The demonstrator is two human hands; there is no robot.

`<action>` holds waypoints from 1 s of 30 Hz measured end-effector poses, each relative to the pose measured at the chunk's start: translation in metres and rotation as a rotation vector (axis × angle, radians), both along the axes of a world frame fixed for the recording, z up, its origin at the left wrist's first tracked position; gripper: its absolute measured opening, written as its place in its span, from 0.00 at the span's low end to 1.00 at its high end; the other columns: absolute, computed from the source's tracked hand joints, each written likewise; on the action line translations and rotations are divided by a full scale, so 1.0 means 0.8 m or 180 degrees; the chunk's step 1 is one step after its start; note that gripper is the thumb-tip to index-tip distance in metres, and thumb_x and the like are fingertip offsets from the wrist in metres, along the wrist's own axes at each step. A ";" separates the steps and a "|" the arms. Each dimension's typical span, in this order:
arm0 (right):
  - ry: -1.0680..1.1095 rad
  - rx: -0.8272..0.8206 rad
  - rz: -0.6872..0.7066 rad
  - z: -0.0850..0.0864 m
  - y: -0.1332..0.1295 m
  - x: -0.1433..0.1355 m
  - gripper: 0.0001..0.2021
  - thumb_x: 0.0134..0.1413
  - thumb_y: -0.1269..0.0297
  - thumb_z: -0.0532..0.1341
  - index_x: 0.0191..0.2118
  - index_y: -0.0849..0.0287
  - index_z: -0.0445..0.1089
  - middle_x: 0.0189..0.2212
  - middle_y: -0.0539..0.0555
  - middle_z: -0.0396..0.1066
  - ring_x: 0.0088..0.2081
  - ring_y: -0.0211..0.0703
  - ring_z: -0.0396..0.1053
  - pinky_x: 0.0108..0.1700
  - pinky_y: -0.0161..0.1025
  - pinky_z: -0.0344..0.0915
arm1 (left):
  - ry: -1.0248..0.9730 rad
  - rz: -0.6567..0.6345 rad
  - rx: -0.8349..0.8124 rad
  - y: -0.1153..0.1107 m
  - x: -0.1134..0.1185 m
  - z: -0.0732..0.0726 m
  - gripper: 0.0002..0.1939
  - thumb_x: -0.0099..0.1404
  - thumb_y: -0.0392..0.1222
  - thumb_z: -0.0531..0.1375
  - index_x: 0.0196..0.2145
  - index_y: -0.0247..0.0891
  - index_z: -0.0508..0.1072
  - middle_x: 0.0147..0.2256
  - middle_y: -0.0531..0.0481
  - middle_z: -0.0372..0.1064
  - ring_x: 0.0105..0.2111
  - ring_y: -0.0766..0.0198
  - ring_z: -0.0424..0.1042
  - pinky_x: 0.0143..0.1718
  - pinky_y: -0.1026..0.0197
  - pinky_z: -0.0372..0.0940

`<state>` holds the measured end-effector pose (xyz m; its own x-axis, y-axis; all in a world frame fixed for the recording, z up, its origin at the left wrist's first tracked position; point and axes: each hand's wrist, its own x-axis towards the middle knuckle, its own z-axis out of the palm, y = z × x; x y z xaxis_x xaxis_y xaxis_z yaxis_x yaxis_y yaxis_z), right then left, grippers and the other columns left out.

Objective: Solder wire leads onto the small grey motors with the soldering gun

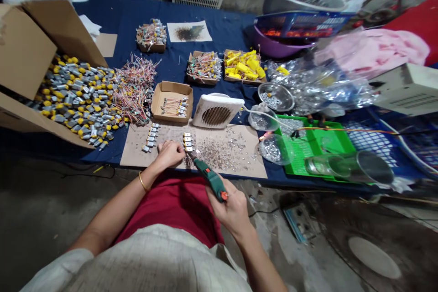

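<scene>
My right hand [232, 206] is wrapped round a green soldering tool [211, 179], whose tip reaches the lower end of a short column of small motors [188, 141] on a cardboard sheet [164, 158]. Beside that column, my left hand [170, 153] has its fingers bent together near the lowest motor; what they hold, if anything, is hidden. Left of it, more motors [150, 138] stand in a slanting row. Small bits and brown crumbs [219, 153] lie scattered on the sheet's right half.
An open carton [78, 32] spills motors at the left, beside a heap of wired parts [135, 86]. Behind the sheet are a cardboard tray [158, 100] and a white fan [219, 110]. Bowls [273, 149] and a green basket [297, 162] stand at the right.
</scene>
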<state>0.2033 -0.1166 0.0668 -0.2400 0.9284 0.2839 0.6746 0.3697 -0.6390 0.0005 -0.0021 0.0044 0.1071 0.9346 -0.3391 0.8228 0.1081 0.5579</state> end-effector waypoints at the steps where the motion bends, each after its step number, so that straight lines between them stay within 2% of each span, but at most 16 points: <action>1: -0.0038 -0.0023 0.0093 -0.001 0.000 0.000 0.16 0.60 0.63 0.59 0.52 0.60 0.69 0.39 0.60 0.77 0.36 0.46 0.76 0.40 0.38 0.71 | -0.0004 0.0002 -0.0016 0.000 0.000 0.000 0.08 0.56 0.40 0.57 0.27 0.40 0.77 0.37 0.46 0.77 0.44 0.52 0.69 0.49 0.49 0.56; 4: -0.0086 -0.0086 0.0079 -0.002 0.000 -0.001 0.16 0.60 0.62 0.59 0.52 0.60 0.70 0.39 0.60 0.77 0.35 0.44 0.76 0.38 0.38 0.71 | -0.0011 0.0004 -0.0051 0.001 0.000 0.000 0.08 0.56 0.39 0.57 0.28 0.40 0.77 0.37 0.46 0.77 0.44 0.52 0.69 0.48 0.51 0.57; 7: -0.0025 -0.0075 -0.0315 -0.001 0.001 0.000 0.11 0.61 0.60 0.58 0.42 0.60 0.74 0.30 0.57 0.76 0.30 0.43 0.74 0.33 0.36 0.69 | 0.0003 0.0008 -0.0022 0.002 0.000 0.000 0.08 0.56 0.39 0.57 0.28 0.40 0.77 0.38 0.46 0.77 0.45 0.53 0.69 0.48 0.51 0.57; 11: 0.0101 -0.0030 -0.0715 -0.001 0.000 0.005 0.14 0.61 0.57 0.57 0.32 0.60 0.74 0.19 0.52 0.71 0.22 0.40 0.69 0.28 0.35 0.65 | 0.0008 0.0015 0.0023 0.001 0.000 0.002 0.08 0.57 0.39 0.57 0.28 0.39 0.77 0.37 0.46 0.77 0.44 0.52 0.70 0.48 0.51 0.57; 16: 0.0181 -0.0038 -0.0924 0.000 -0.005 0.009 0.17 0.61 0.55 0.57 0.26 0.59 0.70 0.16 0.50 0.68 0.20 0.39 0.66 0.27 0.34 0.62 | 0.0025 0.0022 0.0045 0.002 0.000 0.001 0.08 0.57 0.40 0.57 0.27 0.40 0.77 0.36 0.47 0.77 0.44 0.52 0.70 0.47 0.51 0.57; 30: 0.0155 -0.0160 -0.1209 0.004 -0.005 0.010 0.19 0.60 0.51 0.57 0.25 0.59 0.72 0.14 0.49 0.63 0.20 0.41 0.64 0.26 0.35 0.62 | 0.0057 -0.0033 0.0069 0.003 -0.003 -0.006 0.08 0.56 0.40 0.58 0.26 0.40 0.77 0.35 0.47 0.78 0.43 0.53 0.71 0.46 0.53 0.57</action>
<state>0.2116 -0.1206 0.0703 0.1365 0.9615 0.2383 0.7258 0.0667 -0.6847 -0.0020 0.0007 -0.0005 0.1110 0.9406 -0.3208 0.8338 0.0875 0.5452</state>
